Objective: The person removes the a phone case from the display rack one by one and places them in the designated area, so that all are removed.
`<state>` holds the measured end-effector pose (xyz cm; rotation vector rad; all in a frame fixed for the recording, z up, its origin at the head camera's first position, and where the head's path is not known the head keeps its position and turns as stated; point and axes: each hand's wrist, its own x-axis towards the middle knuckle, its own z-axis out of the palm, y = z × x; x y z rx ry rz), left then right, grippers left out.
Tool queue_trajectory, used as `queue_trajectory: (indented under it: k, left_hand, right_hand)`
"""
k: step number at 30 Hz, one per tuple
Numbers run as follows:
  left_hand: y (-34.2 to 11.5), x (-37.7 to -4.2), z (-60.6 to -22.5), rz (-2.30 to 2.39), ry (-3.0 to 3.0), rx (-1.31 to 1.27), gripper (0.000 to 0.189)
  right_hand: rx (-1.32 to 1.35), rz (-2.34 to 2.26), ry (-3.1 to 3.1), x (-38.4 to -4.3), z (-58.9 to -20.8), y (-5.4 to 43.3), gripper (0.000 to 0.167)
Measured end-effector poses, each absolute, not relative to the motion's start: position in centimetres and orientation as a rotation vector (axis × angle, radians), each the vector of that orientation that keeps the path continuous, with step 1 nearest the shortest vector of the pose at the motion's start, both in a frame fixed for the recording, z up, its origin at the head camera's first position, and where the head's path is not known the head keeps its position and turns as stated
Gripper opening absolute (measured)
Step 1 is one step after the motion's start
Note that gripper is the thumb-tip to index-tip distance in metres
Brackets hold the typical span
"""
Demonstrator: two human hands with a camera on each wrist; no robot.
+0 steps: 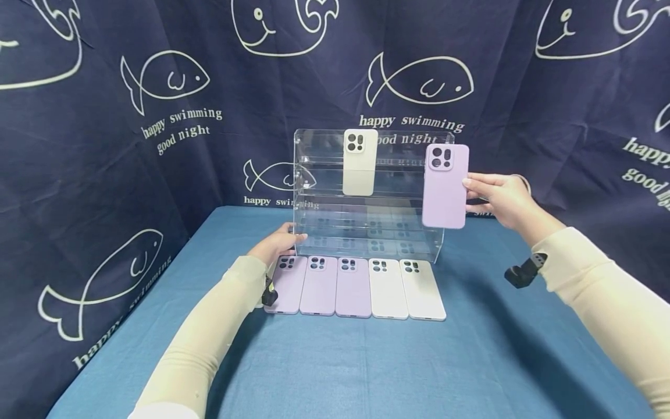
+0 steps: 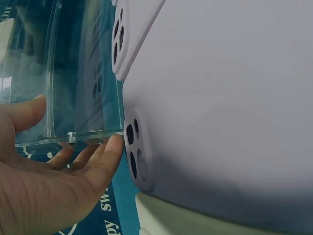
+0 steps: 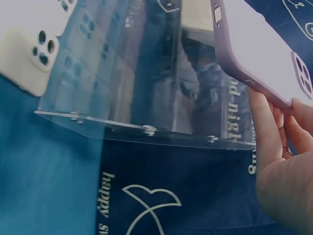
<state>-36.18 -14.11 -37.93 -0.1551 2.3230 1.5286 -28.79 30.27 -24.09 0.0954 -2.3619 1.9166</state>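
Observation:
My right hand (image 1: 499, 198) pinches a lavender phone case (image 1: 445, 189) by its right edge, raised before the right end of a clear acrylic tiered stand (image 1: 324, 203). The case's camera cutouts sit at its upper left. My left hand (image 1: 273, 243) holds the stand's left side; in the left wrist view the thumb (image 2: 29, 113) is on the inner side and the fingers on the outer. A white phone case (image 1: 359, 174) leans upright on the top tier. Below the stand lie lavender cases (image 1: 317, 291) and white cases (image 1: 389, 294) in a row, camera ends toward it.
A blue cloth (image 1: 377, 366) covers the table. Behind hangs a dark blue curtain (image 1: 324, 87) with white fish drawings and lettering. At the row's left end, a pale case (image 2: 166, 215) is partly hidden by my left wrist in the head view.

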Motion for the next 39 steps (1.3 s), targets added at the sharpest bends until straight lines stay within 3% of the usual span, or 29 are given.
queue_trajectory:
  k: [4, 9, 11, 20, 24, 27, 32, 39]
  left_hand:
    - [-14.1, -36.5, -38.1, 1.551, 2.302, -0.166, 0.073]
    - [-14.2, -36.6, -37.9, 1.532, 2.307, -0.164, 0.074]
    - [-14.1, -36.5, -37.8, 1.526, 2.307, -0.164, 0.074]
    - [-14.1, -36.5, -37.9, 1.523, 2.320, -0.156, 0.073]
    - [-14.1, -36.4, -37.9, 1.514, 2.322, -0.155, 0.074]
    - [-14.1, -36.2, -37.8, 1.511, 2.321, -0.159, 0.074]
    - [-14.1, -36.2, -37.9, 1.513, 2.320, -0.160, 0.074]
    - [-14.1, -36.2, -38.0, 1.521, 2.322, -0.154, 0.073]
  right_hand:
    - [0.085, 1.932, -2.393, -28.5, -25.2, 30.9, 0.005]
    - [0.025, 1.801, -2.545, -28.2, -26.3, 31.8, 0.064]
    - [0.009, 1.750, -2.608, -28.1, -26.8, 32.2, 0.076]
    - [-0.024, 1.740, -2.727, -27.5, -29.5, 33.7, 0.075]
    - [-0.015, 1.800, -2.719, -27.3, -30.6, 34.3, 0.057]
    - [0.013, 1.829, -2.725, -27.2, -31.3, 34.7, 0.052]
    - [-0.022, 1.765, -2.806, -26.9, -32.2, 35.1, 0.071]
    - [-0.117, 1.770, -2.867, -26.7, -33.6, 35.5, 0.071]
